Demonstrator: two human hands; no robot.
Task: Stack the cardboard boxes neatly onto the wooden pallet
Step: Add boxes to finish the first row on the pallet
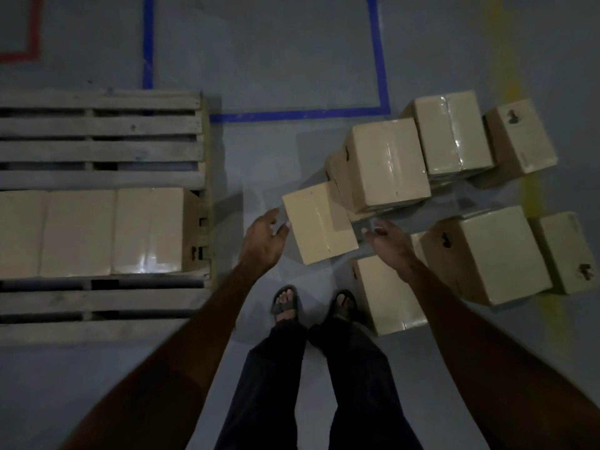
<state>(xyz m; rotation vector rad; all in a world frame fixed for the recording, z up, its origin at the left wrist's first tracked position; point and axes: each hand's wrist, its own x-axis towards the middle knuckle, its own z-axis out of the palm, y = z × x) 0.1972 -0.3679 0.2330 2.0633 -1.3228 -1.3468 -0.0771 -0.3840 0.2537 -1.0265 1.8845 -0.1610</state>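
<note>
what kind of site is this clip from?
Most likely a warehouse or stockroom floor: a wooden pallet carrying a row of cardboard boxes, more sealed boxes loose on painted concrete, and blue floor tape marking bays. The lighting is dim.

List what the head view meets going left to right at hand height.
Boxes on the pallet → pallet edge → left hand → box between the hands → right hand → large box → rightmost box.

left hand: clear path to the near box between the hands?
Probably yes. The left hand is open right beside the near box's left edge, fingertips about touching, nothing between them. The right hand hovers open off the other side.
</note>
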